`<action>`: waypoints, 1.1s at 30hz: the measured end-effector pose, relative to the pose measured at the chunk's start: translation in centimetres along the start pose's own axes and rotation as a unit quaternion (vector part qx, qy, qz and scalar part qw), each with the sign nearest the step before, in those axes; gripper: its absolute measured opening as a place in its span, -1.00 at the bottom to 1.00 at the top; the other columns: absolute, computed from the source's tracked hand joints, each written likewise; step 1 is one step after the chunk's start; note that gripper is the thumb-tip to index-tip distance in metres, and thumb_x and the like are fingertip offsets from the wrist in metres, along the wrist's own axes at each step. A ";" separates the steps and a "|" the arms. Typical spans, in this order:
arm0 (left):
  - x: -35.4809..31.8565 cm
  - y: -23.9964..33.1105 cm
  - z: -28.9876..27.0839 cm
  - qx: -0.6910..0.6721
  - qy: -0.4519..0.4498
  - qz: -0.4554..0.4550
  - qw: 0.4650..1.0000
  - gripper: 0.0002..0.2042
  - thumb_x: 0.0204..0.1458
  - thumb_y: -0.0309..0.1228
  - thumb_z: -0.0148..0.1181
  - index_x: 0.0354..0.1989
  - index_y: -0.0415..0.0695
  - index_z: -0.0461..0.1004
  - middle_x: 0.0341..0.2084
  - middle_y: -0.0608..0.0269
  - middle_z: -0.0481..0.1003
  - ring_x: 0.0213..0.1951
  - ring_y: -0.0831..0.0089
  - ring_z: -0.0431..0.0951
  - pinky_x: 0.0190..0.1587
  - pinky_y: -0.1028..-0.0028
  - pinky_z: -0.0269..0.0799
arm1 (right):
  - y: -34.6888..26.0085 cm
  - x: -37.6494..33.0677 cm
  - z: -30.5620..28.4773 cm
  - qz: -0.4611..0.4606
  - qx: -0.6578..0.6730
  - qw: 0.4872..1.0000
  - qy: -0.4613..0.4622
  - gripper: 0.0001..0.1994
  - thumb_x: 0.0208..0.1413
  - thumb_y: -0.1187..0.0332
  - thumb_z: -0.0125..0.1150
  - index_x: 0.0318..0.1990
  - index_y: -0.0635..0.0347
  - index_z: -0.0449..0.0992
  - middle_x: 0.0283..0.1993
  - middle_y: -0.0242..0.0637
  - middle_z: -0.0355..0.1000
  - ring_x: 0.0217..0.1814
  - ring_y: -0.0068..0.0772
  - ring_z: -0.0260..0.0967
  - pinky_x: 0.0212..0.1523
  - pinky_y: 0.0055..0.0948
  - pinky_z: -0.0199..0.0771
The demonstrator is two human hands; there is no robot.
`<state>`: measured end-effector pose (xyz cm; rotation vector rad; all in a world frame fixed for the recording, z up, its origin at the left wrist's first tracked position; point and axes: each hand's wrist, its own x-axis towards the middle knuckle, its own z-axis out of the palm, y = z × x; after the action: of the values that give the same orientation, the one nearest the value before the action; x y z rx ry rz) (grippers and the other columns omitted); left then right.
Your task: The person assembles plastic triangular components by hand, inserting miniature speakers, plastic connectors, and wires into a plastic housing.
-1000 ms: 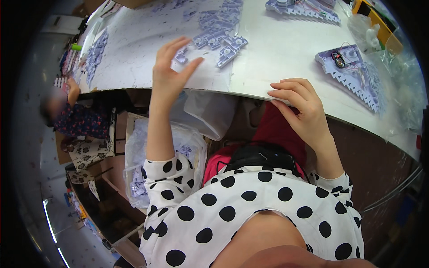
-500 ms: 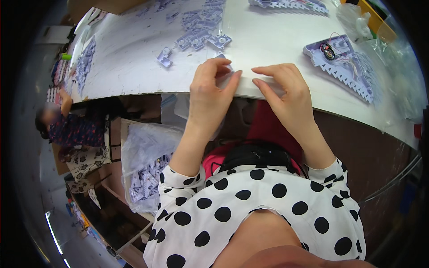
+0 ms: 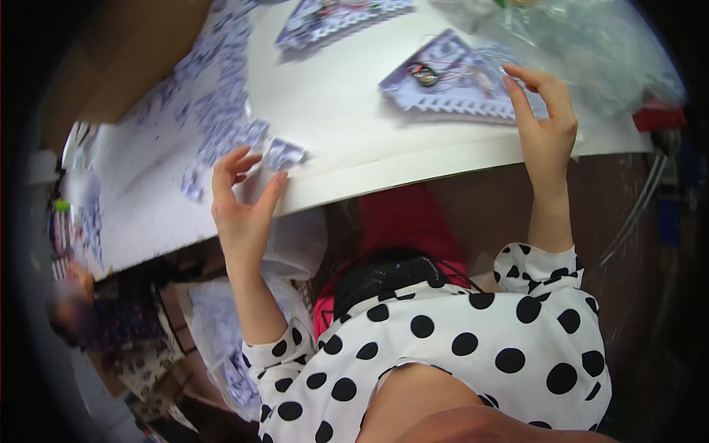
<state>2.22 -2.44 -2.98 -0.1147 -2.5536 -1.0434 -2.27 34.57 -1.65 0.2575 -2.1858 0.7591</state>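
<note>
My left hand (image 3: 244, 207) is at the near edge of the white table (image 3: 340, 140), its thumb and fingers apart with nothing between them. Just beyond its fingertips lies a small lavender plastic part (image 3: 286, 153); another one (image 3: 192, 183) is to its left. My right hand (image 3: 546, 122) is raised over the table's right side, thumb and fingers curved but apart, and appears to hold nothing. Beside it rests a lavender plastic housing (image 3: 413, 92) with a sawtooth edge. A round black speaker-like piece (image 3: 424, 74) and thin wires sit inside that housing.
Many lavender parts (image 3: 221, 111) are heaped toward the back left, near a brown cardboard box (image 3: 133, 52). A second toothed housing (image 3: 347, 18) lies farther back. Clear plastic bags (image 3: 591, 59) fill the right corner. A bag-lined bin (image 3: 221, 332) and another person (image 3: 118, 317) are at left.
My hands have moved apart: the left toward the small parts, the right over beside the toothed housing. The whole view has swung to the right.
</note>
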 end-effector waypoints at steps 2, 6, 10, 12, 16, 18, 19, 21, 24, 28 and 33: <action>0.5 0.6 1.2 -0.001 -0.015 -0.009 1.000 -0.53 -0.05 -0.47 0.48 0.07 -0.17 0.48 -0.20 0.19 0.62 -0.14 0.37 0.56 0.01 0.37 0.42 | 1.1 0.6 -1.2 0.037 -0.020 0.999 0.002 -0.83 0.06 0.46 0.41 -0.17 0.14 0.69 -0.18 -0.30 0.62 -0.13 -0.25 0.49 -0.06 -0.35 0.46; 1.2 1.8 3.4 -0.017 -0.006 -0.017 1.000 -0.56 -0.06 -0.44 0.50 0.03 -0.18 0.52 -0.26 0.17 0.60 -0.21 0.36 0.54 -0.06 0.37 0.44 | 0.1 1.5 -0.2 -0.005 0.049 0.995 -0.083 -0.81 0.08 0.43 0.40 -0.13 0.15 0.69 -0.18 -0.30 0.59 -0.11 -0.28 0.46 -0.03 -0.37 0.45; 3.5 4.9 4.7 0.020 0.002 0.023 1.000 -0.58 -0.07 -0.39 0.53 -0.02 -0.18 0.54 -0.29 0.14 0.58 -0.20 0.30 0.56 -0.07 0.36 0.45 | -1.6 1.8 3.6 -0.118 0.044 0.980 -0.152 -0.78 0.01 0.36 0.42 -0.15 0.12 0.67 -0.26 -0.29 0.54 -0.07 -0.20 0.43 0.05 -0.30 0.46; 5.0 6.4 5.0 0.023 0.042 0.096 0.994 -0.64 -0.05 -0.40 0.51 -0.07 -0.17 0.56 -0.29 0.15 0.58 -0.20 0.29 0.56 -0.08 0.33 0.46 | -1.1 1.8 4.8 -0.118 0.029 0.980 -0.160 -0.76 -0.01 0.33 0.42 -0.15 0.09 0.66 -0.27 -0.28 0.50 -0.08 -0.19 0.44 0.02 -0.26 0.48; 7.3 8.6 6.0 0.037 -0.027 0.214 0.976 -0.77 0.00 -0.45 0.42 -0.15 -0.15 0.60 -0.30 0.19 0.57 -0.17 0.22 0.54 -0.07 0.29 0.45 | -0.9 2.2 5.0 -0.018 0.053 0.977 -0.206 -0.77 0.08 0.35 0.38 -0.11 0.17 0.65 -0.24 -0.26 0.58 -0.18 -0.23 0.53 -0.10 -0.31 0.54; 8.6 8.9 7.6 0.024 -0.064 0.259 0.963 -0.87 0.00 -0.48 0.40 -0.26 -0.13 0.65 -0.34 0.20 0.54 -0.18 0.19 0.50 -0.08 0.26 0.44 | -0.5 2.5 5.0 0.040 0.067 0.973 -0.217 -0.79 0.14 0.38 0.36 -0.08 0.20 0.65 -0.20 -0.26 0.61 -0.21 -0.29 0.58 -0.18 -0.39 0.56; 9.0 8.8 8.5 0.013 -0.081 0.279 0.957 -0.90 0.01 -0.48 0.38 -0.28 -0.13 0.66 -0.34 0.21 0.54 -0.19 0.18 0.51 -0.09 0.26 0.45 | -0.6 2.6 5.0 0.061 0.122 0.973 -0.188 -0.80 0.17 0.39 0.34 -0.08 0.22 0.65 -0.21 -0.26 0.63 -0.23 -0.35 0.59 -0.21 -0.42 0.57; 9.9 8.9 10.1 -0.001 -0.100 0.299 0.949 -0.92 0.01 -0.49 0.36 -0.30 -0.14 0.67 -0.35 0.21 0.54 -0.19 0.18 0.51 -0.10 0.26 0.46 | -0.5 2.6 5.2 0.085 0.175 0.969 -0.156 -0.81 0.21 0.39 0.31 -0.08 0.25 0.65 -0.22 -0.25 0.64 -0.24 -0.42 0.61 -0.24 -0.45 0.58; 11.6 8.9 11.9 0.027 -0.124 0.331 0.935 -0.89 0.02 -0.54 0.28 -0.29 -0.13 0.69 -0.36 0.19 0.53 -0.20 0.16 0.53 -0.11 0.24 0.47 | -0.5 2.5 5.6 0.095 0.202 0.968 -0.111 -0.83 0.20 0.41 0.28 -0.10 0.25 0.62 -0.27 -0.15 0.61 -0.30 -0.18 0.59 -0.24 -0.35 0.55; 13.9 9.8 12.9 0.133 -0.190 0.384 0.894 -0.84 0.10 -0.51 0.19 -0.19 -0.11 0.67 -0.34 0.16 0.55 -0.23 0.14 0.59 -0.15 0.21 0.50 | -0.1 2.2 5.7 0.118 0.168 0.976 -0.077 -0.85 0.22 0.41 0.27 -0.13 0.27 0.59 -0.24 -0.15 0.59 -0.28 -0.18 0.54 -0.22 -0.31 0.52; 16.6 12.3 13.0 0.202 -0.298 0.370 0.856 -0.81 0.11 -0.49 0.14 -0.15 -0.13 0.65 -0.36 0.08 0.61 -0.28 0.10 0.63 -0.19 0.18 0.53 | 0.5 2.0 5.8 0.150 0.159 0.974 -0.053 -0.87 0.23 0.40 0.26 -0.16 0.26 0.57 -0.26 -0.17 0.56 -0.25 -0.19 0.50 -0.19 -0.28 0.48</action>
<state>-14.57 14.33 2.83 -1.3599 -2.7450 -0.1591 -7.45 31.61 -3.35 0.1296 -2.2231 1.2944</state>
